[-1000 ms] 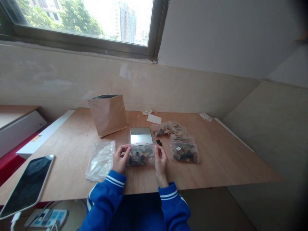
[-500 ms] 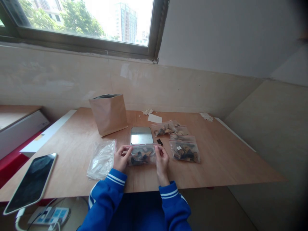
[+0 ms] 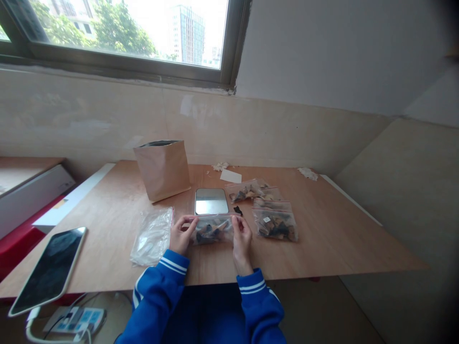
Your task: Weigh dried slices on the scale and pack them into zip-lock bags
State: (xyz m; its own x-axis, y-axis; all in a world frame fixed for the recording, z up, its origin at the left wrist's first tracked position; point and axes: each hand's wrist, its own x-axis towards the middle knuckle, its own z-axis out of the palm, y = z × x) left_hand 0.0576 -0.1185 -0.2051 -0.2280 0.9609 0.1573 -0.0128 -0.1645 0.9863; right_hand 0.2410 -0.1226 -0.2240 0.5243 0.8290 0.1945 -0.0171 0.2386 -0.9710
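Observation:
Between my hands is a clear zip bag (image 3: 214, 231) holding dark and tan dried pieces, its seal edge toward the far side. My left hand (image 3: 181, 234) pinches the bag's top left corner, and my right hand (image 3: 242, 241) pinches the top right corner. Just beyond the bag lies a small scale (image 3: 211, 201) with a mirror-like plate. One loose dark piece (image 3: 238, 210) rests beside the scale, close to my right fingers. Left of my left hand is a stack of flat, clear zip bags (image 3: 152, 237). Filled zip bags (image 3: 275, 223) lie to the right.
A brown paper pouch (image 3: 162, 170) stands open at the back left. A white card (image 3: 231, 176) and crumpled tissue (image 3: 220, 166) lie near the wall. At the left edge rests a tablet (image 3: 48, 270) with a cable; below is a power strip (image 3: 77, 320).
Almost nothing differs: both hands keep their pinch on the zip bag's top corners. The whole view has shifted very slightly.

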